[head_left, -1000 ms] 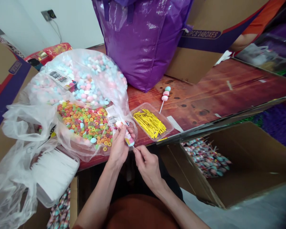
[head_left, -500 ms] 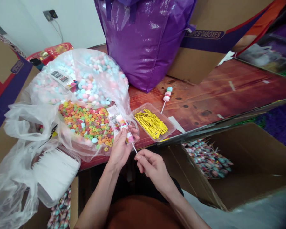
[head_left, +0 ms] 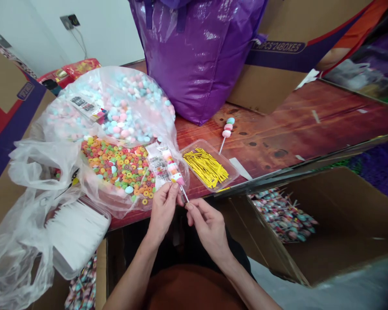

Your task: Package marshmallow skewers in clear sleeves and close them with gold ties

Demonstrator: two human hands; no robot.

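Observation:
A candy skewer (head_left: 172, 165) in a clear printed wrapper points up and away from me, its white stick toward me. My left hand (head_left: 164, 204) is closed, thumb and fingers pinching the wrapper at the skewer's lower end. With closed fingertips my right hand (head_left: 207, 221) grips the bottom end of the stick. Just right of the skewer is a clear tray (head_left: 234, 172) of yellow twist ties (head_left: 207, 168). An unwrapped candy skewer (head_left: 227, 128) lies behind the tray. Flat printed wrappers (head_left: 157, 161) lie left of the held skewer.
A plastic bag (head_left: 177, 129) holds pastel candies and ring candies (head_left: 116, 168). White sticks (head_left: 77, 232) fill a box at left. A purple bag (head_left: 197, 60) stands behind. Below right, a cardboard box (head_left: 339, 215) contains wrapped skewers (head_left: 283, 215). A person's orange sleeve (head_left: 358, 26) shows at upper right.
My left hand has slid down from around the candies to the wrapper's lower end, leaving the candies in plain view. My right hand stays at the stick's end.

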